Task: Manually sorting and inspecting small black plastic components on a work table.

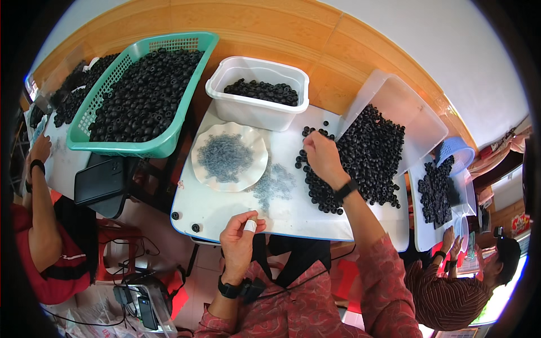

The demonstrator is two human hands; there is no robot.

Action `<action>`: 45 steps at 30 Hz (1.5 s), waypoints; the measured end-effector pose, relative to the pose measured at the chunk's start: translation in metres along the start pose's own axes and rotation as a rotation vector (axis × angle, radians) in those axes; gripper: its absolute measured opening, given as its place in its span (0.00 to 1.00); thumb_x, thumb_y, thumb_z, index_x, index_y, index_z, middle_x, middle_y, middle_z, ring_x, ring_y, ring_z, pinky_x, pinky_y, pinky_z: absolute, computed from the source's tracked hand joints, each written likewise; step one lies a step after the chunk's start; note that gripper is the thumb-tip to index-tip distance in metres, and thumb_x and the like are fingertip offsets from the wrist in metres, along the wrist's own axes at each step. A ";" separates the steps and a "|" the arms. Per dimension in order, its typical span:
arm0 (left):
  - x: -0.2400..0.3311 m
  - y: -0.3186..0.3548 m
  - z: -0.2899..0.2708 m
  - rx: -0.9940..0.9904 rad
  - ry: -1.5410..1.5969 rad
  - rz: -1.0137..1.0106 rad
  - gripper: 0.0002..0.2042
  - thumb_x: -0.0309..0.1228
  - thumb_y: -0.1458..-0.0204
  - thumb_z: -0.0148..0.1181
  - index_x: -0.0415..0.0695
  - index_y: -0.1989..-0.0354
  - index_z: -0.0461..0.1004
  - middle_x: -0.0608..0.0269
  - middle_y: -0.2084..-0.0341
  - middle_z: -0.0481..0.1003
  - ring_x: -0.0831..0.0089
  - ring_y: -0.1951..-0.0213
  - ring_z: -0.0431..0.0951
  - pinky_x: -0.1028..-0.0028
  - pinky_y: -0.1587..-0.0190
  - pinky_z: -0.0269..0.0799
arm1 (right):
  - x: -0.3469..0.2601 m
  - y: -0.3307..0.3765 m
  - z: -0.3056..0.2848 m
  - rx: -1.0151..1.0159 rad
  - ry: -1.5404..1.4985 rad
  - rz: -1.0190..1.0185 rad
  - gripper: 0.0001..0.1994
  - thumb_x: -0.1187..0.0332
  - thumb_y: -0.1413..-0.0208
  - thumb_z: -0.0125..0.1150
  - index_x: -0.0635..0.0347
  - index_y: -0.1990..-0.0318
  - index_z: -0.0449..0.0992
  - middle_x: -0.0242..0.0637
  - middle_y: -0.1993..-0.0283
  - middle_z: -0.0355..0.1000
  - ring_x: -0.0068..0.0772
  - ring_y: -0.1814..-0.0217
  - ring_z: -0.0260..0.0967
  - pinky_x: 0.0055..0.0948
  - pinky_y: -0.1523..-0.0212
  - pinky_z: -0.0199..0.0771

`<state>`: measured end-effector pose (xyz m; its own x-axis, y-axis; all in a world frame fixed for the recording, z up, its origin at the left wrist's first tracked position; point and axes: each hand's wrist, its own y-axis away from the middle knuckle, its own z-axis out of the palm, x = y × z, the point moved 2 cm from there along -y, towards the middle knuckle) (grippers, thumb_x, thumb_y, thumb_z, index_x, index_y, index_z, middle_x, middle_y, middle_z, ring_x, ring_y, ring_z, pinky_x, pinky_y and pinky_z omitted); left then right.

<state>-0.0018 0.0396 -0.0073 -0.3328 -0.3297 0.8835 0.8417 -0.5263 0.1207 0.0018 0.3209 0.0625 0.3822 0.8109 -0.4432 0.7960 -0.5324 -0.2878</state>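
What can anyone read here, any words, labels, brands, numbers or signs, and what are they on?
Nothing can be read clearly.
Red poster, far right: has marks, too small and blurred to read.
Plastic bag, lower left: faint reddish marks, not readable.
Green basket, white tub, plate and black beads: no lettering that I can make out.

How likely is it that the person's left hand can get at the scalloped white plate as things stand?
Probably yes: the left hand is at the near edge of the table, the plate lies farther in, and only low, scattered translucent bits show nearby, nothing blocking the way.
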 end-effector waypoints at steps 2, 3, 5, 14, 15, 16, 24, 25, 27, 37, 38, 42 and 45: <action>0.001 0.003 -0.002 0.008 -0.052 0.012 0.10 0.20 0.40 0.52 0.33 0.52 0.74 0.58 0.62 0.77 0.72 0.62 0.80 0.75 0.58 0.79 | -0.018 0.027 -0.009 -0.069 -0.267 -0.004 0.05 0.78 0.47 0.56 0.64 0.63 0.76 0.45 0.67 0.75 0.41 0.67 0.76 0.34 0.67 0.75; 0.002 0.005 -0.002 0.010 -0.099 0.021 0.10 0.20 0.40 0.52 0.34 0.52 0.75 0.59 0.63 0.77 0.74 0.63 0.79 0.77 0.60 0.78 | -0.031 0.046 -0.016 -0.125 -0.410 0.042 0.06 0.79 0.46 0.55 0.66 0.62 0.76 0.44 0.69 0.75 0.35 0.70 0.76 0.29 0.71 0.75; 0.003 0.009 0.006 -0.038 -0.082 -0.004 0.11 0.20 0.40 0.52 0.35 0.51 0.75 0.59 0.63 0.77 0.76 0.65 0.79 0.78 0.62 0.77 | -0.038 0.081 -0.021 -0.202 -0.647 0.215 0.08 0.79 0.44 0.54 0.67 0.58 0.77 0.39 0.69 0.75 0.24 0.69 0.75 0.22 0.74 0.74; -0.003 0.022 0.038 -0.334 -0.282 0.124 0.12 0.19 0.42 0.56 0.37 0.50 0.76 0.64 0.63 0.74 0.80 0.67 0.76 0.82 0.65 0.74 | -0.051 0.183 -0.011 -0.231 -0.916 0.344 0.12 0.79 0.41 0.57 0.67 0.49 0.72 0.34 0.61 0.77 0.18 0.65 0.73 0.18 0.67 0.74; -0.006 0.023 0.038 -0.342 -0.283 0.121 0.12 0.19 0.42 0.56 0.37 0.50 0.76 0.64 0.63 0.74 0.80 0.67 0.76 0.82 0.65 0.74 | -0.051 0.188 -0.011 -0.216 -0.920 0.333 0.13 0.80 0.41 0.56 0.67 0.48 0.72 0.35 0.61 0.77 0.18 0.65 0.73 0.18 0.67 0.74; -0.008 0.024 0.039 -0.366 -0.364 0.183 0.12 0.19 0.43 0.57 0.38 0.51 0.77 0.64 0.63 0.74 0.80 0.67 0.76 0.82 0.66 0.73 | -0.049 0.192 -0.011 -0.219 -0.925 0.327 0.15 0.81 0.41 0.56 0.67 0.47 0.70 0.37 0.60 0.78 0.18 0.65 0.74 0.19 0.66 0.74; -0.015 0.026 0.044 -0.529 -0.480 0.177 0.09 0.20 0.44 0.57 0.38 0.55 0.79 0.61 0.64 0.75 0.78 0.66 0.78 0.82 0.68 0.76 | -0.041 0.208 -0.027 -0.231 -0.764 0.270 0.16 0.80 0.42 0.57 0.67 0.46 0.69 0.38 0.64 0.79 0.23 0.66 0.76 0.22 0.65 0.76; -0.014 0.027 0.046 -0.525 -0.444 0.134 0.09 0.19 0.45 0.58 0.39 0.56 0.79 0.61 0.65 0.76 0.78 0.67 0.79 0.81 0.69 0.76 | -0.039 0.210 -0.028 -0.243 -0.764 0.257 0.16 0.80 0.42 0.57 0.66 0.46 0.69 0.38 0.65 0.79 0.23 0.66 0.76 0.22 0.65 0.76; -0.015 0.028 0.050 -0.528 -0.409 0.087 0.10 0.18 0.46 0.58 0.40 0.57 0.80 0.61 0.66 0.77 0.77 0.68 0.79 0.81 0.69 0.76 | -0.033 0.213 -0.029 -0.241 -0.781 0.280 0.16 0.80 0.42 0.57 0.66 0.45 0.69 0.37 0.65 0.79 0.23 0.66 0.76 0.22 0.65 0.76; -0.028 0.033 0.062 -0.500 -0.273 -0.066 0.08 0.19 0.43 0.55 0.37 0.57 0.77 0.64 0.66 0.76 0.80 0.69 0.78 0.82 0.71 0.76 | -0.019 0.223 -0.028 -0.167 -1.006 0.361 0.14 0.80 0.41 0.57 0.66 0.47 0.69 0.35 0.67 0.77 0.18 0.68 0.72 0.19 0.68 0.73; -0.030 0.034 0.063 -0.495 -0.256 -0.073 0.07 0.19 0.42 0.55 0.37 0.57 0.77 0.64 0.66 0.76 0.81 0.70 0.78 0.83 0.71 0.76 | -0.018 0.224 -0.027 -0.168 -1.009 0.362 0.14 0.80 0.41 0.57 0.66 0.47 0.69 0.35 0.67 0.77 0.18 0.68 0.72 0.19 0.68 0.73; -0.037 0.036 0.066 -0.467 -0.293 -0.066 0.06 0.20 0.42 0.54 0.38 0.58 0.75 0.66 0.68 0.75 0.83 0.71 0.76 0.83 0.72 0.73 | -0.016 0.228 -0.024 -0.151 -1.034 0.357 0.16 0.78 0.40 0.58 0.64 0.45 0.68 0.35 0.62 0.77 0.19 0.64 0.75 0.17 0.68 0.73; -0.039 0.038 0.068 -0.423 -0.311 -0.126 0.05 0.22 0.40 0.54 0.38 0.59 0.74 0.66 0.70 0.75 0.85 0.73 0.73 0.83 0.74 0.71 | -0.016 0.226 -0.025 -0.123 -1.062 0.382 0.16 0.78 0.41 0.58 0.65 0.46 0.69 0.35 0.63 0.77 0.19 0.65 0.74 0.18 0.68 0.74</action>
<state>0.0718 0.0859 -0.0061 -0.2241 -0.0298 0.9741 0.5375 -0.8376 0.0980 0.1876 0.1938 0.0260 0.0653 -0.0467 -0.9968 0.7761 -0.6255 0.0802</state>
